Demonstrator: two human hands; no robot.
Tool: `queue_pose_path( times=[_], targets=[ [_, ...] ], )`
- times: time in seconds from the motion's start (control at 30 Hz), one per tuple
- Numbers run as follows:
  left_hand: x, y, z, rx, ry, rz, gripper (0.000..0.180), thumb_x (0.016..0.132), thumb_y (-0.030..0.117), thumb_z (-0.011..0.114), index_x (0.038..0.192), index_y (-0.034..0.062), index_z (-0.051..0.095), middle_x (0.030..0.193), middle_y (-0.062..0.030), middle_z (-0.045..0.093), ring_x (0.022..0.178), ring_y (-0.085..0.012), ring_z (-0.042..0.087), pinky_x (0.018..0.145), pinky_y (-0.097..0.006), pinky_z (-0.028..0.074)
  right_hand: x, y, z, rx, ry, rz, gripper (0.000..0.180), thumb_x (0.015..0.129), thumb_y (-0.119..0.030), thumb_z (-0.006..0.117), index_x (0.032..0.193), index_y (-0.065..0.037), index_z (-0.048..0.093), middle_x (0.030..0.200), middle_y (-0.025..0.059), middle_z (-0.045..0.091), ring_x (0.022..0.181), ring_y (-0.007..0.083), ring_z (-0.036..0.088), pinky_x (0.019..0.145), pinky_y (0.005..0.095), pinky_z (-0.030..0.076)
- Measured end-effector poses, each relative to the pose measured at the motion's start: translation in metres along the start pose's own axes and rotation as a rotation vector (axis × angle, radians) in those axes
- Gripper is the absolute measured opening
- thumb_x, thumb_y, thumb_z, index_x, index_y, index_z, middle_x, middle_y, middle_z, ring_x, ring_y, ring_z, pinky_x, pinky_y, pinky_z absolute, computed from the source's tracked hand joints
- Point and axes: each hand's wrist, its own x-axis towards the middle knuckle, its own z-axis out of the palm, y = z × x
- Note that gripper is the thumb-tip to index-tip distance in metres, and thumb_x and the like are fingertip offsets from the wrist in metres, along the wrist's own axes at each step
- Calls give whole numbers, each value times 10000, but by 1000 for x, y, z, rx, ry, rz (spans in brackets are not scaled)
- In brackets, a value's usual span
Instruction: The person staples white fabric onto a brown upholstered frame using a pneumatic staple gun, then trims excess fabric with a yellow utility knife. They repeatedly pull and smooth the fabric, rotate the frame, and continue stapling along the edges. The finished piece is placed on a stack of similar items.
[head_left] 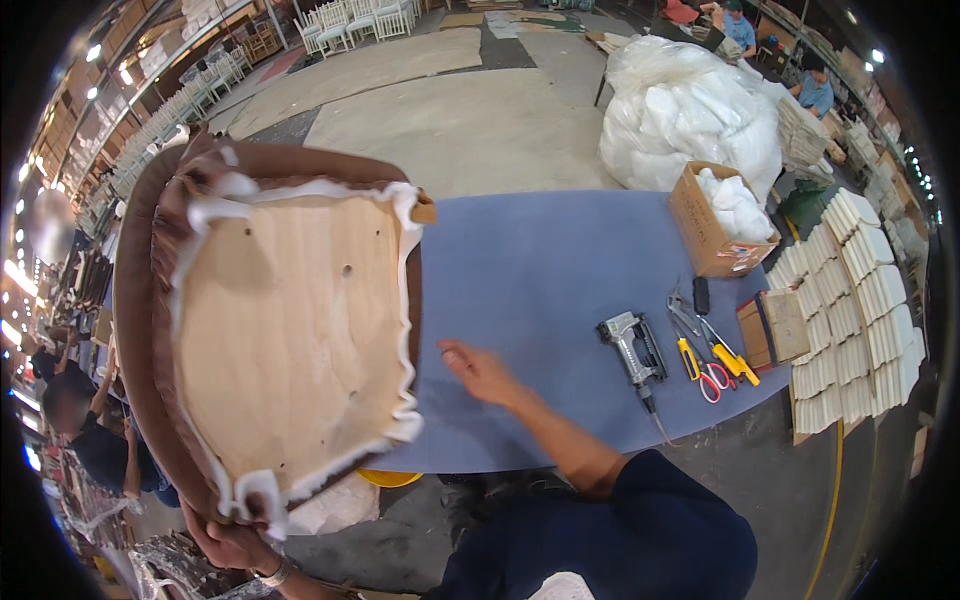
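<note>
A chair seat cushion (290, 310) stands tilted up at the left end of the table, its bare plywood underside turned toward me. Brown cover material wraps round its rim, with white padding ruffled along the board's edge and bunched at the corners. My left hand (228, 543) grips the cushion's lower corner, fingers partly hidden by it. Over the table, just right of the cushion, my right hand (478, 373) holds nothing and its fingers are stretched out. Farther right lies a staple gun (632, 348) with a hose attached.
The blue-covered table (530, 270) also bears red-handled scissors (713, 380), yellow-handled tools (735, 362), a brown block (775, 328) and a carton (705, 235) of white stuffing. Stacked pale boards (840, 310) stand right, a big plastic-wrapped bundle (690, 105) behind. People work at left and far right.
</note>
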Motion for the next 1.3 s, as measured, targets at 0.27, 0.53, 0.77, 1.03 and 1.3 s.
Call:
queue_pose_path(
  times=[0.27,0.53,0.77,1.03,1.3],
  targets=[
    [-263,-57,10,-226,-988,-474,501,1066,395,475,1371,23,615,1473,-220,540,1411,-350,463,1172,-441,348,-160,121,-157,268,533,543,563,1067,-501,456,1323,-23,608,1166,175,697,930,227,699,778,344,569],
    [-290,-89,79,-213,-885,-855,511,1053,373,547,1358,-34,603,1327,-244,643,1218,-367,625,1040,-426,469,-187,139,-97,-165,443,524,508,1032,-406,586,1312,17,591,1146,183,695,981,263,687,841,364,549],
    [-269,-40,153,-94,-1055,-897,648,1024,549,499,1227,-55,617,1065,-329,683,1029,-512,644,880,-517,510,-95,166,-69,-457,380,460,567,1052,-443,522,1272,69,623,1243,280,659,1163,364,638,974,431,499],
    [-266,-52,154,99,-1260,-906,648,1020,547,498,1339,-9,594,1122,-310,685,1070,-499,642,922,-533,505,-34,192,-63,-225,271,669,707,1081,-526,362,1249,104,635,1274,319,642,1208,440,597,1042,454,426],
    [-174,-33,304,-33,-1143,25,556,939,420,618,1384,90,576,1419,-200,566,1345,-383,495,1082,-519,406,113,144,-44,-328,213,450,763,1046,-582,433,1395,91,518,1385,279,583,1280,385,555,1084,447,424]
  ],
)
